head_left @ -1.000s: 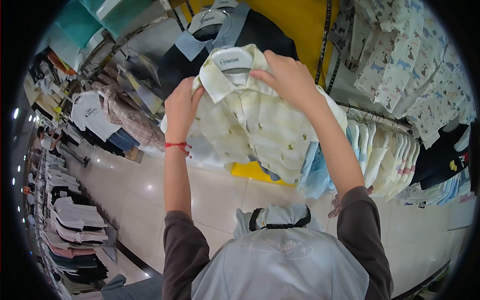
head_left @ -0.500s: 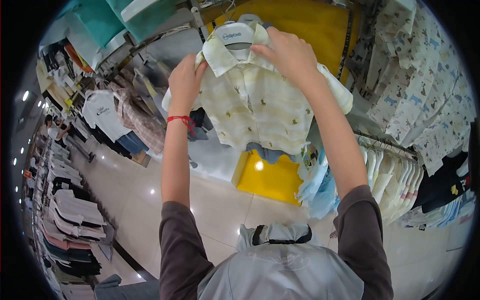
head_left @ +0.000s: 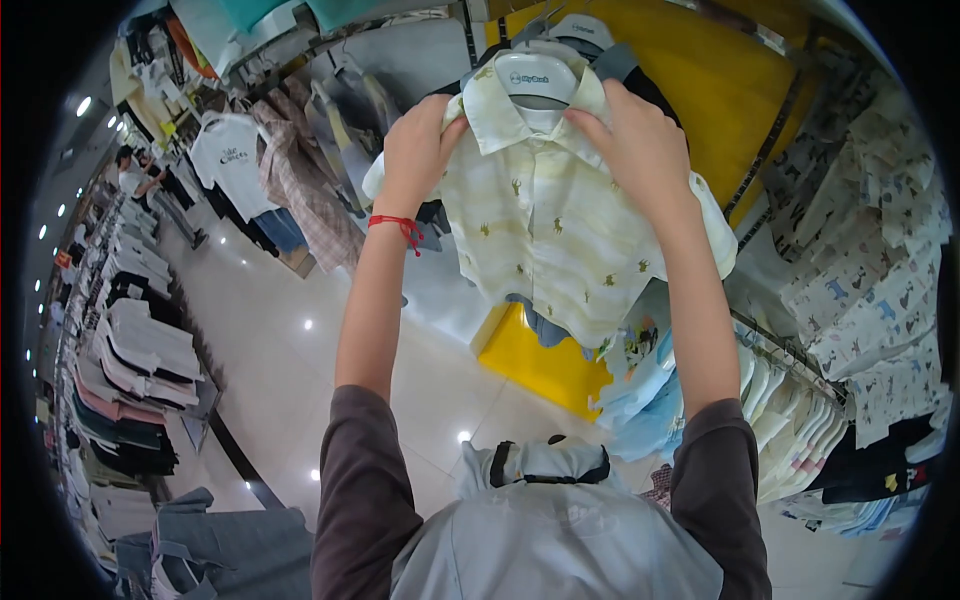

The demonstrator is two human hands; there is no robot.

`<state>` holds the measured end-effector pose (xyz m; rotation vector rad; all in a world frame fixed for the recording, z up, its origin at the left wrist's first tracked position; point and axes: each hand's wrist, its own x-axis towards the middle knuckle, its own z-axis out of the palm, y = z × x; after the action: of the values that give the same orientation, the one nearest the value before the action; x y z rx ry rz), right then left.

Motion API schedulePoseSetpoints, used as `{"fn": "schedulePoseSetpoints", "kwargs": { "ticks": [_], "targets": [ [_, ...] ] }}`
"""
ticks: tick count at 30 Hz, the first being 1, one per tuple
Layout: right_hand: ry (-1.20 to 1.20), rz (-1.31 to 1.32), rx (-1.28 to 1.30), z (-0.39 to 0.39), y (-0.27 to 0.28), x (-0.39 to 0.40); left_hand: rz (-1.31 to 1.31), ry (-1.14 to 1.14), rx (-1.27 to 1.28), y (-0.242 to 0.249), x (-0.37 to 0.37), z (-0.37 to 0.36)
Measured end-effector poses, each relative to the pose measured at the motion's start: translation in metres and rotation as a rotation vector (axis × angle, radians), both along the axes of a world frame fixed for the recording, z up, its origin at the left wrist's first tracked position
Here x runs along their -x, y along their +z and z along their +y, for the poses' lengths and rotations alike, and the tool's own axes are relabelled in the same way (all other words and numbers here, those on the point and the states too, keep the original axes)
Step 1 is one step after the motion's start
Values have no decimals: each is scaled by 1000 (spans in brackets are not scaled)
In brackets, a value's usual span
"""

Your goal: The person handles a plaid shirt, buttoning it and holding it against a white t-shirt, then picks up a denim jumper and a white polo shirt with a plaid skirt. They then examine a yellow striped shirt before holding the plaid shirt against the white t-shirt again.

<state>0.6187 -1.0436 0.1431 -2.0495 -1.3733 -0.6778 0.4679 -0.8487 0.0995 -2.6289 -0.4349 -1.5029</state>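
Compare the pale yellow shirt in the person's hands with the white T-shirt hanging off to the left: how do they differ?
The pale yellow shirt has a collar and small animal motifs; the white T-shirt is collarless with dark lettering on the chest. The yellow shirt is gripped at the shoulders by the left hand and right hand; the T-shirt hangs untouched. Both are short-sleeved and on hangers.

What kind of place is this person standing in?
Most likely a clothing shop. Both hands hold a pale yellow shirt on a white hanger, a rail of hung garments runs alongside, and folded shirts are stacked on shelves.
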Motion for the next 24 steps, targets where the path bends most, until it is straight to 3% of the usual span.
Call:
{"fn": "schedulePoseSetpoints", "kwargs": {
  "ticks": [3,6,11,15,18,22,24],
  "targets": [
    [17,66,21,-1,-2,-3,32,48,24,-2,0,3],
    [152,27,-219,-6,-13,-2,75,159,48,-6,2,4],
    [373,-53,-559,-28,-35,11,-136,126,-48,-27,23,-19],
    [610,84,-510,-42,-96,43,-171,95,51,-53,64,-24],
    [765,156,-315,-22,-133,78,-217,55,199,-71,101,3],
    [893,305,-88,42,-173,140,-318,156,161,-102,163,88],
    [932,348,-33,86,-190,174,-564,96,359,-118,194,152]
  ]
}}
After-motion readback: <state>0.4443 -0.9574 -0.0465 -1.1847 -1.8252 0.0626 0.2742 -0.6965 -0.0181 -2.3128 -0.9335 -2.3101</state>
